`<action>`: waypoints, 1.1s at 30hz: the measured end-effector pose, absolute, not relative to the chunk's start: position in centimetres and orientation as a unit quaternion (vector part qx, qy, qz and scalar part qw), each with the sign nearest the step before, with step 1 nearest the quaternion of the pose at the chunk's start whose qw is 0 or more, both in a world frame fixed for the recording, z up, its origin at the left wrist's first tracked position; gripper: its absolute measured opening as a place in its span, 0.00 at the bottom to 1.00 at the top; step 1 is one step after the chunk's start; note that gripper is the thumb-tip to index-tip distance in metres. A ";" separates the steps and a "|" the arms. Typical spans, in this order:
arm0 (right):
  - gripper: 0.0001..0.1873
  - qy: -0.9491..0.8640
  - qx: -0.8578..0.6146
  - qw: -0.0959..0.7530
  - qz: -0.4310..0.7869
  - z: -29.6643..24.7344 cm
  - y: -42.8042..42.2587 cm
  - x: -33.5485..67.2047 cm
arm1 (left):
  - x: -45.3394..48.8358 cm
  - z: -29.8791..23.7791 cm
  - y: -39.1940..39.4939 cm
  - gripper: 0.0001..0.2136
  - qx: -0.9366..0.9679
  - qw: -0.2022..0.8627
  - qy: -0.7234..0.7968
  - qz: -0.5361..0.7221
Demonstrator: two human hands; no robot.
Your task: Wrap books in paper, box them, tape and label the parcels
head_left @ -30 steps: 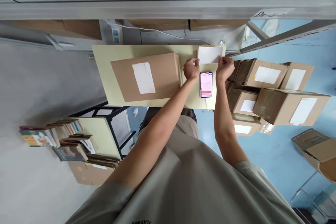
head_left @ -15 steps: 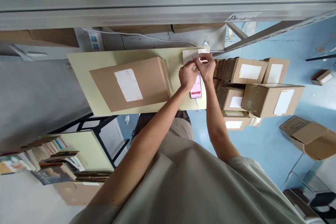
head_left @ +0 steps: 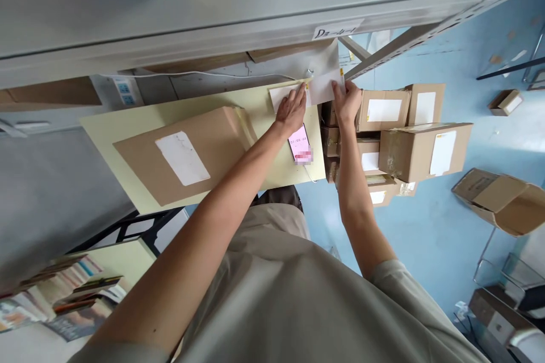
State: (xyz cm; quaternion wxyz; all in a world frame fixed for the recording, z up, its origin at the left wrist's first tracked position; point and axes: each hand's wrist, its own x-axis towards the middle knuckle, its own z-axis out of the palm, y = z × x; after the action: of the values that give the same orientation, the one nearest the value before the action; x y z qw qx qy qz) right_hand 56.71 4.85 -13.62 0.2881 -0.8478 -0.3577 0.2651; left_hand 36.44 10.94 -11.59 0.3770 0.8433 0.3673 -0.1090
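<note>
My left hand (head_left: pixel 292 111) lies flat, fingers stretched out, on a white sheet (head_left: pixel 279 95) at the far right corner of the pale yellow table (head_left: pixel 128 125). My right hand (head_left: pixel 347 103) pinches the edge of a second white sheet (head_left: pixel 324 86), held just past the table's corner. A phone (head_left: pixel 300 144) with a pink screen lies on the table below my left hand, a cable at its near end. A flat brown cardboard box (head_left: pixel 213 142) with a white label (head_left: pixel 182 157) lies on the left part of the table.
Stacked cardboard boxes (head_left: pixel 421 147) with white labels stand right of the table on the blue floor. An open box (head_left: pixel 502 204) lies further right. A grey metal shelf (head_left: pixel 255 17) runs above. Books (head_left: pixel 63 295) are stacked at lower left.
The two hands, close together over one white sheet before, have moved apart, and two white sheets now show, one under each hand. The view has swung to the right.
</note>
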 end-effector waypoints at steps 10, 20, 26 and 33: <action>0.19 -0.229 -0.896 0.258 0.279 -16.3 4.5 54.6 | 36.8 -10.8 11.4 0.63 0.859 0.328 0.348 -0.181; 0.17 -0.075 -0.923 0.329 0.186 -13.0 -5.2 50.3 | 37.4 -14.0 12.0 0.66 0.810 0.444 0.369 -0.108; 0.26 -0.169 -0.854 0.454 0.189 -7.2 -8.7 47.9 | 33.0 -11.0 6.1 0.56 0.670 0.606 0.427 0.034; 0.27 -0.162 -0.754 0.517 0.372 -0.7 -10.2 45.0 | 22.5 0.9 -1.9 0.29 0.414 0.758 0.495 0.096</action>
State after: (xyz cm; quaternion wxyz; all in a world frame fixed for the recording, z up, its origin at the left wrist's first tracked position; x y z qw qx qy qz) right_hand 44.99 -10.16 -0.68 0.5171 -0.7537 -0.1617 0.3721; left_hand 22.48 -1.87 0.90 0.7580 0.4140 0.4948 0.0964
